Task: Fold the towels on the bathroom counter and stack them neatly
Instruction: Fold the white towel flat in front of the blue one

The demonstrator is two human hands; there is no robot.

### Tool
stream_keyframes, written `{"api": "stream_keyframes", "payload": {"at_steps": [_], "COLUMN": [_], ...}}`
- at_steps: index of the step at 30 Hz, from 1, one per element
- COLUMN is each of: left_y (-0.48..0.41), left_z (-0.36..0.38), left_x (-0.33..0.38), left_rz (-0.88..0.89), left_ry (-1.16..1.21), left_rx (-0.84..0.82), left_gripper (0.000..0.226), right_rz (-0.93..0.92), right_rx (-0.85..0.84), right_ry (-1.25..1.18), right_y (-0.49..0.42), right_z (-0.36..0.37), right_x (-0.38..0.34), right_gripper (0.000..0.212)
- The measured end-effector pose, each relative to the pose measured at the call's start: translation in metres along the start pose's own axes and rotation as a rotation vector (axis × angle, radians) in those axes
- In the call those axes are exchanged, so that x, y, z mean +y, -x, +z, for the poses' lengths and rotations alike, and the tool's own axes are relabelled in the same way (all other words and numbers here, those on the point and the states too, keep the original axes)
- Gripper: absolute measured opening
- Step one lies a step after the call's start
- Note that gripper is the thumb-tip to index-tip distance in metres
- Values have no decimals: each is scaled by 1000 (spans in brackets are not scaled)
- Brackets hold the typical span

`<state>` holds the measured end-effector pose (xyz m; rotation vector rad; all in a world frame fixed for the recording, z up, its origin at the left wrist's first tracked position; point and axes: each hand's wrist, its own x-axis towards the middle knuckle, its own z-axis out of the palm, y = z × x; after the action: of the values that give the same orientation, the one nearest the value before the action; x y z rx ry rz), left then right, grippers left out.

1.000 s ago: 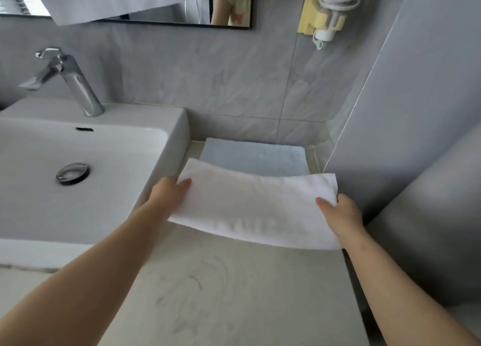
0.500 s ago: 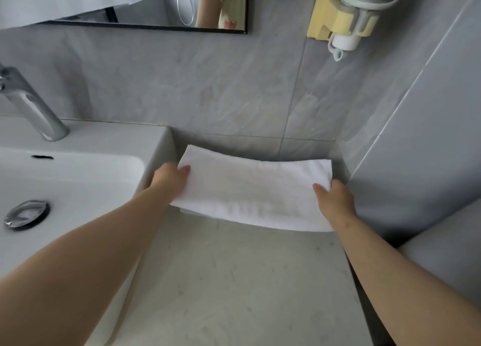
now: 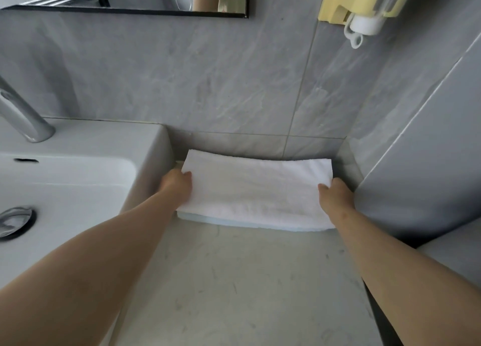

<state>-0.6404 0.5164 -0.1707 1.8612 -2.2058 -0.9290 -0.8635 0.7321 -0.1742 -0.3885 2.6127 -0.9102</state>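
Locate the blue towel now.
Head view: the blue towel lies at the back of the counter, between sink and right wall, under the white towel; only its front edge shows.

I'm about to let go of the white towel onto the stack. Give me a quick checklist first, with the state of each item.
1. The white towel is folded flat with no loose flaps on top: ok.
2. It covers the blue towel: ok. Only a thin blue strip shows along the near edge.
3. Far edges lined up: cannot tell. The white towel hides the blue one there.
4. Even hold: ok. The left hand and right hand each grip one end.
5. Fingers clear from underneath: cannot tell.
6. Gap between the stack and the sink: cannot tell. The left hand hides it.
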Motion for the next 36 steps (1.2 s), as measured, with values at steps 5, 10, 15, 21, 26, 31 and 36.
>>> {"api": "stream_keyframes", "payload": {"at_steps": [5,10,15,21,26,31,36], "left_y": [-7,-5,-3,7,32,79,133], "left_z": [10,23,31,24,-3,-39,-77], "left_x": [-6,-14,-17,-14,9,20,1], "left_rz": [9,2,1,13,162,347,508], "left_ry": [-24,-74,-101,-168,-147,-284,-463], "left_rx": [9,39,94,123,146,237,337], "left_gripper": [43,43,40,41,44,37,38], "right_rz": [25,58,74,1,-139,-334,-558], "right_rx": [18,14,27,93,103,73,24], "right_ry": [14,18,-5,67,184,217,267], "right_y": [-1,-2,-4,4,32,86,158], "right_z": [8,16,17,14,1,-18,-25], "right_x": [6,13,12,7,-16,-53,-81], "right_gripper": [34,38,39,51,57,51,49]}}
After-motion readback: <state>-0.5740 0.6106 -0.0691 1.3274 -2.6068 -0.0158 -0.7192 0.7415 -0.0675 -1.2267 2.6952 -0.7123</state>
